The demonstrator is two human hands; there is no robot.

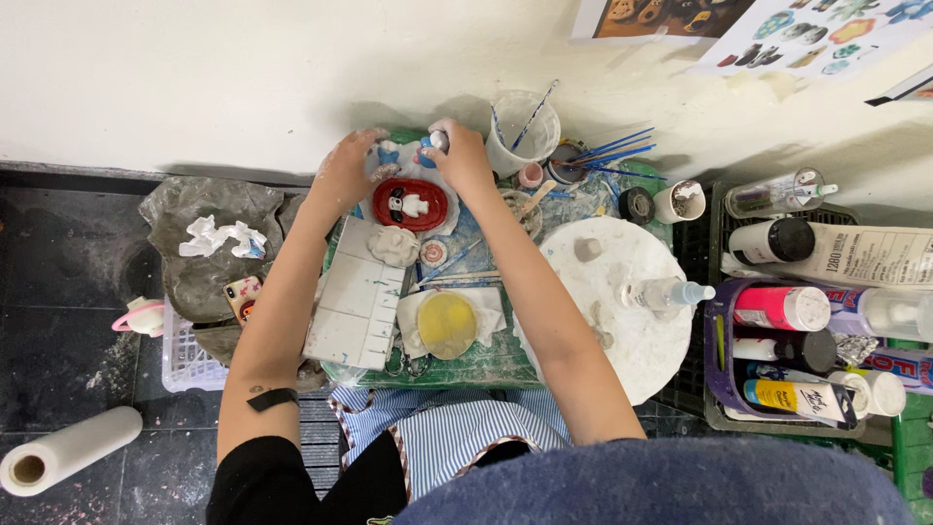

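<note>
Against the pale wall, at the far edge of a green cutting mat (486,365), both hands work over a small white-and-blue clay figure (403,157). The left hand (345,170), dusted white, is curled round the figure's left side, fingers closed on it. The right hand (462,156) pinches a small blue-and-white piece (434,142) between thumb and fingertips, at the figure's upper right; whether that piece is joined to the figure cannot be told. Just below the figure lies a red oval dish (410,203) with a little white figure on it, and below that a lump of grey clay (394,245). A white tiled board (355,306) sits on the mat's left part, a yellow disc on white cloth (447,324) beside it. To the right stand a round white turntable (622,311) with a small spray bottle (666,292) on it, a clear cup of brushes (525,131) by the wall, and a purple tray of paint bottles (724,374). On the dark floor at the left lies a paper roll (68,449).
</note>
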